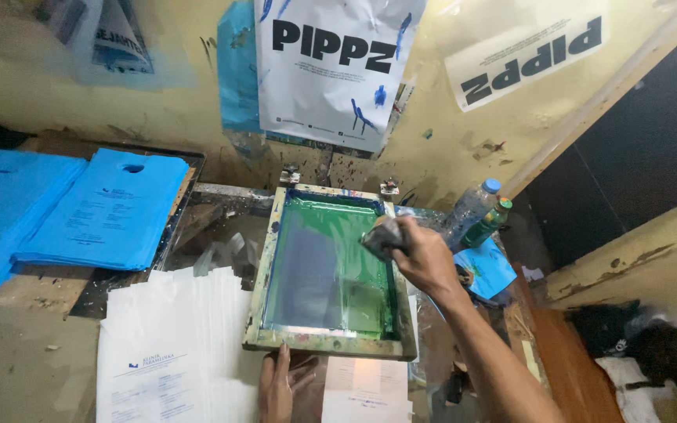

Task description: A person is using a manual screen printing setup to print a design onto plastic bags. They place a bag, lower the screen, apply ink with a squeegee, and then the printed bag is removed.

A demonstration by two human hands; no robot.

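Screen frame point(331, 342): lies flat on your bench, green mesh facing up, between the white bag stack point(170, 352) and the bottles point(476, 215).
Right hand point(425, 254): you clench a grey rag point(380, 235) over the frame's right rail.
Left hand point(277, 388): your fingers spread flat, grasping nothing, just below the frame's near edge.

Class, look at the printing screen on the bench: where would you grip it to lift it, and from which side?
Grip the screen frame by its near wooden rail, coming from the front. The far rail sits at the wall under two clamps, so probably only the near edge lifts. The left hand lies there.
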